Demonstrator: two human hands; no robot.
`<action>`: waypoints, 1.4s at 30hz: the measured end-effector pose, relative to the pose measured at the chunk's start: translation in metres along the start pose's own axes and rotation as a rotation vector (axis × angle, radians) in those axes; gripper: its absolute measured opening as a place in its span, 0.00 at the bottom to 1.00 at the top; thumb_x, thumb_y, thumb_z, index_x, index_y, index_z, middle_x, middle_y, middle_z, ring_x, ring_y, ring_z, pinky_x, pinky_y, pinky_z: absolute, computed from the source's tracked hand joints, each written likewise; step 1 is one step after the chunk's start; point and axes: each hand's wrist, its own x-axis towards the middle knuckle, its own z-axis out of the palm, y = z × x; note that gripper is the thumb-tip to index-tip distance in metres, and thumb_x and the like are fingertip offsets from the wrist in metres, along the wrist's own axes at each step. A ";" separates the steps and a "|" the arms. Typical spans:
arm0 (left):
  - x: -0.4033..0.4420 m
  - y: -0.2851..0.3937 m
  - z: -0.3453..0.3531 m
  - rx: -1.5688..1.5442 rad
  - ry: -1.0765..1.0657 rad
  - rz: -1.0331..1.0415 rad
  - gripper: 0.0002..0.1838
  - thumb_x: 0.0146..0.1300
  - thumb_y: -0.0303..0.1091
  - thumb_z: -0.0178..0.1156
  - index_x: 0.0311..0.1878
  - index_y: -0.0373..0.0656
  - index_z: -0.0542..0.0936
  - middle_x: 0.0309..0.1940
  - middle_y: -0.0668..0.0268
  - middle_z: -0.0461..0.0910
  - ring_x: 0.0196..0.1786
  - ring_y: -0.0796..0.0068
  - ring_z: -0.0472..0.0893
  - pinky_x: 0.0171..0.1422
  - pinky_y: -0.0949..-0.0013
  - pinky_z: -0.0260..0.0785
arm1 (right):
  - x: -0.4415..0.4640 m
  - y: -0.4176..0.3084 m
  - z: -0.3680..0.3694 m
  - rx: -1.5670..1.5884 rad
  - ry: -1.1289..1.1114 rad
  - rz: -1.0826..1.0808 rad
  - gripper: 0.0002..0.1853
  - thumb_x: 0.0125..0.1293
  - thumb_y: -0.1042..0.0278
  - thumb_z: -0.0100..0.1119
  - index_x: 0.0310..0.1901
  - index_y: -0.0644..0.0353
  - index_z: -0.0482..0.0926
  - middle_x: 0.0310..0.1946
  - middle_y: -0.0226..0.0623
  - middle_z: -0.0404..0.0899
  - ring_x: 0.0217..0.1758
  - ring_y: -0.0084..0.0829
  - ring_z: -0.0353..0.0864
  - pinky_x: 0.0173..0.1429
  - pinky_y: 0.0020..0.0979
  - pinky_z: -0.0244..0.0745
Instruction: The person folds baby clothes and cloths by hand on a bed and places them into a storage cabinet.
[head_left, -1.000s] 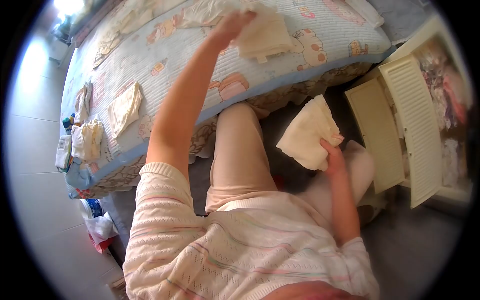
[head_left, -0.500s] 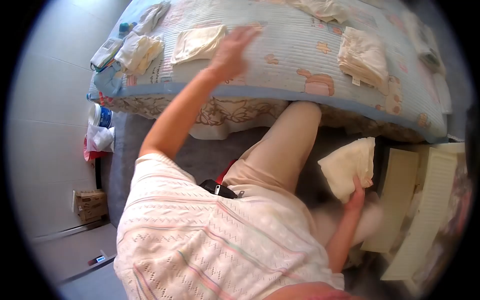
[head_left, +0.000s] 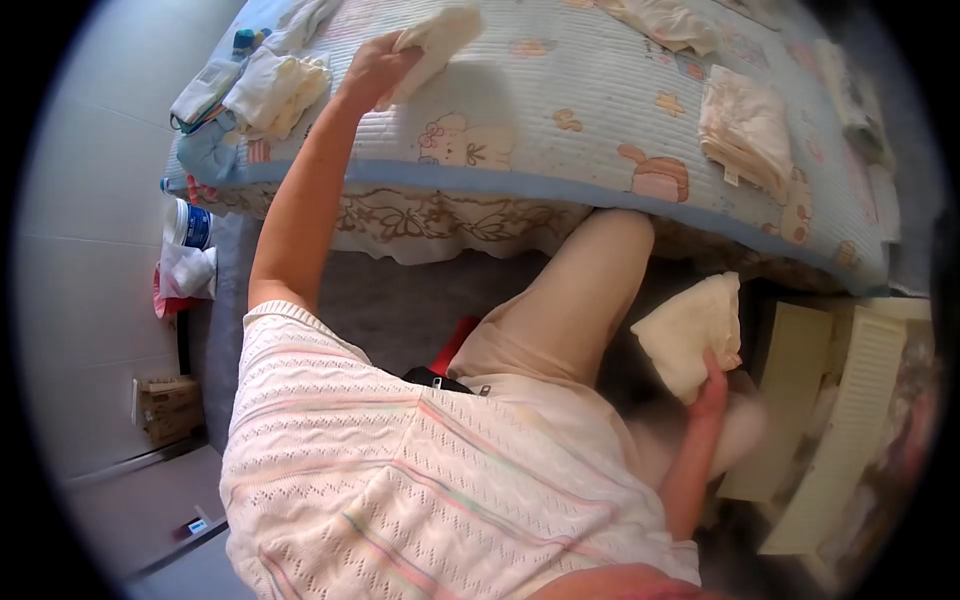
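Observation:
My left hand [head_left: 378, 72] is closed on a cream cloth [head_left: 440, 45], raised over the patterned quilt on the bed. To its left lie a crumpled cream garment [head_left: 275, 92] and a small white folded item [head_left: 207, 90]. My right hand [head_left: 708, 385] grips a folded cream cloth [head_left: 692, 328] beside the bed, above my bent leg. A folded stack of cream cloths [head_left: 745, 128] rests on the quilt at the right, with another pale cloth [head_left: 665, 22] farther back.
The bed's blue-edged quilt [head_left: 560, 185] spans the top. At the lower right, a cream cabinet [head_left: 835, 430] stands with its slatted doors open. At left are a white and blue tub [head_left: 190, 224], a plastic bag [head_left: 190, 270] and a cardboard box [head_left: 168, 410].
My left hand has moved left and taken hold of the cream cloth, lifting it from the quilt. My right hand still holds its folded cloth. The view has swung toward the left since the earliest frame.

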 end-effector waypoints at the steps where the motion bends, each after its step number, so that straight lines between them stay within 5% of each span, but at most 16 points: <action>1: 0.001 0.008 0.001 -0.200 -0.038 -0.054 0.13 0.58 0.36 0.57 0.45 0.42 0.78 0.34 0.61 0.81 0.36 0.69 0.81 0.39 0.67 0.72 | -0.002 -0.002 0.003 -0.006 0.004 -0.015 0.27 0.63 0.74 0.51 0.63 0.57 0.58 0.58 0.37 0.65 0.59 0.36 0.68 0.60 0.39 0.68; 8: -0.049 0.084 0.063 -0.868 -0.466 -0.206 0.16 0.59 0.31 0.57 0.48 0.30 0.73 0.37 0.57 0.80 0.35 0.71 0.82 0.39 0.68 0.77 | -0.020 -0.015 0.022 -0.077 0.072 -0.195 0.27 0.61 0.77 0.52 0.62 0.58 0.59 0.57 0.37 0.66 0.59 0.35 0.68 0.60 0.37 0.68; 11: -0.081 0.110 0.109 -0.860 -0.591 -0.229 0.15 0.60 0.32 0.57 0.47 0.30 0.74 0.38 0.56 0.80 0.37 0.68 0.82 0.40 0.67 0.78 | -0.041 -0.035 0.043 -0.201 0.120 -0.324 0.28 0.59 0.77 0.54 0.61 0.59 0.60 0.56 0.36 0.66 0.57 0.32 0.68 0.59 0.33 0.67; 15: -0.147 0.142 0.215 -0.469 -0.745 -0.194 0.15 0.61 0.36 0.57 0.45 0.35 0.76 0.33 0.68 0.78 0.28 0.81 0.76 0.32 0.76 0.69 | -0.040 -0.033 0.087 -0.388 0.133 -0.505 0.29 0.58 0.78 0.56 0.61 0.59 0.59 0.52 0.32 0.69 0.53 0.25 0.69 0.55 0.26 0.66; 17: -0.178 0.139 0.261 -0.733 -1.004 -0.076 0.16 0.63 0.38 0.57 0.49 0.37 0.75 0.36 0.68 0.78 0.35 0.85 0.77 0.37 0.77 0.71 | -0.034 -0.021 0.097 -0.216 0.032 -0.517 0.23 0.60 0.73 0.57 0.56 0.59 0.64 0.48 0.28 0.68 0.51 0.22 0.68 0.53 0.23 0.65; 24: -0.191 0.134 0.280 -0.713 -1.114 -0.285 0.16 0.66 0.37 0.53 0.50 0.34 0.74 0.38 0.68 0.78 0.38 0.83 0.77 0.43 0.77 0.72 | -0.043 -0.015 0.059 0.119 -0.080 -0.204 0.22 0.63 0.64 0.57 0.56 0.58 0.65 0.49 0.30 0.69 0.53 0.23 0.70 0.54 0.27 0.69; 30: -0.195 0.149 0.272 -0.886 -1.065 -0.428 0.15 0.65 0.35 0.52 0.49 0.33 0.73 0.40 0.63 0.79 0.40 0.77 0.79 0.45 0.73 0.74 | -0.033 -0.007 0.049 -0.114 -0.091 -0.431 0.26 0.57 0.73 0.60 0.57 0.60 0.64 0.50 0.33 0.71 0.53 0.26 0.72 0.54 0.28 0.71; 42: -0.142 0.147 0.214 -0.993 -0.997 -0.439 0.16 0.67 0.33 0.48 0.51 0.30 0.72 0.42 0.58 0.79 0.41 0.72 0.80 0.46 0.72 0.74 | -0.041 -0.010 0.013 0.157 -0.155 -0.222 0.25 0.59 0.74 0.55 0.58 0.61 0.62 0.52 0.36 0.71 0.53 0.30 0.74 0.55 0.33 0.72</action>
